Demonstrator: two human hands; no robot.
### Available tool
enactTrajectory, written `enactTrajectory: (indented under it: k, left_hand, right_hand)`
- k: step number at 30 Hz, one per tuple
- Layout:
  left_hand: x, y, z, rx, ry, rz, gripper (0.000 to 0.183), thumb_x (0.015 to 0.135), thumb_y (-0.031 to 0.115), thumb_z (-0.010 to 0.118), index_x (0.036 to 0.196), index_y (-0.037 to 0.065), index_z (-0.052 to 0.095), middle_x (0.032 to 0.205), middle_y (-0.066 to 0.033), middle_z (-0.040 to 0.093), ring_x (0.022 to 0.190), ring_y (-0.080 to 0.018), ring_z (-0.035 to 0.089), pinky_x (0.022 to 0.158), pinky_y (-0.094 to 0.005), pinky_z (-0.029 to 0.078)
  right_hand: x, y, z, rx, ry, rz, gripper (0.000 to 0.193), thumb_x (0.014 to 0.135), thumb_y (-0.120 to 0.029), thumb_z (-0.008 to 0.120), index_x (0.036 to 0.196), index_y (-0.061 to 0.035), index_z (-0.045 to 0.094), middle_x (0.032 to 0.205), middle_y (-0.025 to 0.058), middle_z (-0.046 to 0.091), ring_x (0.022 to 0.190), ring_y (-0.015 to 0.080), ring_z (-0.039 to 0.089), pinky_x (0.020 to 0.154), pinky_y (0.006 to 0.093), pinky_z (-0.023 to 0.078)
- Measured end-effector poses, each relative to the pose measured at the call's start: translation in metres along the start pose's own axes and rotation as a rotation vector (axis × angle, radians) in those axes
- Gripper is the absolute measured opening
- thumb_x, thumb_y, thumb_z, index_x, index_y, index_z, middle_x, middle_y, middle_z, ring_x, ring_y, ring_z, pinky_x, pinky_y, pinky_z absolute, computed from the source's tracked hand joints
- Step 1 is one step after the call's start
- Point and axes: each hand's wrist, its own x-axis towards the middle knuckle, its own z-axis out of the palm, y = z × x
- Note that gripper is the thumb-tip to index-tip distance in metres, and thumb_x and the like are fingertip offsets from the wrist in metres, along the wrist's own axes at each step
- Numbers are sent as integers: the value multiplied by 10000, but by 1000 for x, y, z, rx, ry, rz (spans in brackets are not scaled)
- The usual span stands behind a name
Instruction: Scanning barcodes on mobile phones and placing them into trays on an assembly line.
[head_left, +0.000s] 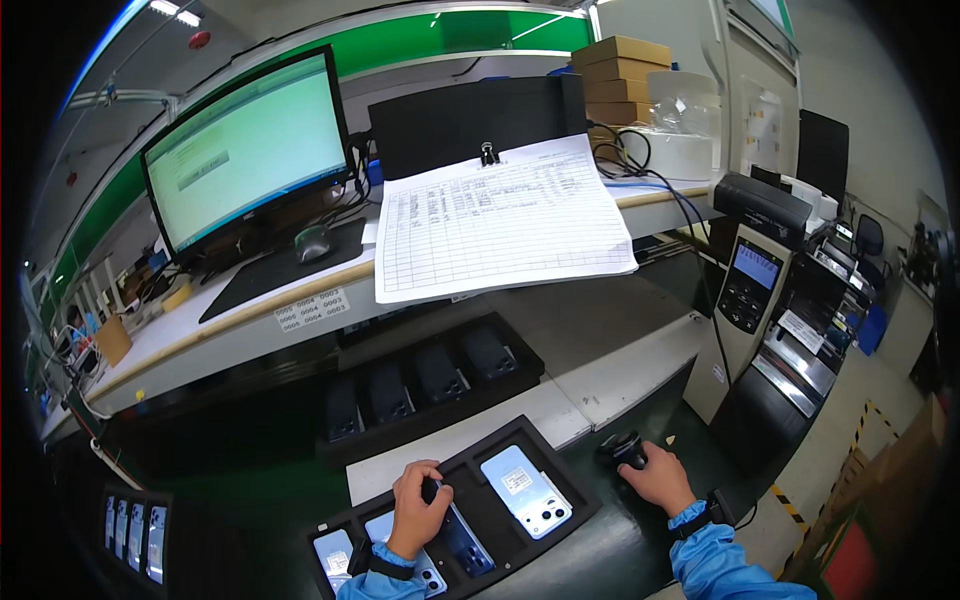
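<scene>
My left hand (420,510) is closed at the upper end of a dark blue smartphone (468,545) in a black foam tray (530,432). Its curled fingers hide part of that phone. To its right in the tray lies a light blue smartphone (522,490), back up, with a white label and camera lenses. Another light blue phone (432,575) is partly covered by my left wrist, and one more phone (335,555) sits at the tray's left end. Right of the tray, my right hand (660,478) grips a black handheld barcode scanner (624,450) low over the dark bench.
Behind stands a second black tray (535,372) of dark phones; further phones (155,545) sit far left. Clipped paper sheets (500,235) hang over the shelf edge. A monitor (250,150), mouse (312,243) and label printer (750,280) surround the bench. A cable (712,320) hangs before the printer.
</scene>
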Motion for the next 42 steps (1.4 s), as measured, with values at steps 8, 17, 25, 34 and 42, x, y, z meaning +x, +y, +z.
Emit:
enactTrajectory:
  k: [8, 17, 25, 34, 42]
  left_hand:
    - [-1, -6, 2, -31, -8, 1, 240, 807, 150, 709, 1001, 80, 586, 1191, -115, 640, 1147, -307, 580, 1044, -407, 362]
    - [3, -9, -1, -108, 19, 94, 214, 788, 122, 728, 949, 49, 608, 1102, -162, 665, 1049, -344, 638, 935, -413, 476]
    - [0, -13, 0, -73, 39, 81, 236, 810, 175, 745, 972, 58, 620, 1094, -141, 663, 1050, -345, 635, 945, -415, 472]
    - [-6, -13, -3, 21, -13, 35, 261, 852, 261, 708, 1035, 102, 611, 1142, -85, 631, 1139, -295, 586, 1028, -418, 358]
    - [4, -9, 2, -5, -10, 74, 260, 853, 254, 704, 1041, 97, 617, 1130, -81, 625, 1123, -284, 591, 1011, -415, 375]
  right_hand:
    - [2, 19, -13, 422, 563, -276, 793, 818, -241, 803, 1481, -49, 413, 1061, 95, 622, 848, 214, 638, 758, 368, 538]
    - [82, 38, -129, 1003, 905, -104, 403, 1053, -352, 592, 1299, -33, 610, 885, 6, 592, 644, 45, 509, 535, 195, 407]
    - [97, 47, -147, 885, 999, -157, 404, 1044, -373, 610, 1185, -19, 743, 757, -35, 536, 609, 32, 421, 543, 209, 356]
    - [39, 79, -94, 949, 803, 72, 292, 1038, -300, 568, 932, -55, 684, 600, -17, 519, 459, 75, 468, 370, 240, 308]
    - [-36, -72, 41, 229, -972, -228, 289, 1031, -239, 530, 975, -13, 700, 718, 59, 652, 573, 147, 627, 553, 286, 523]
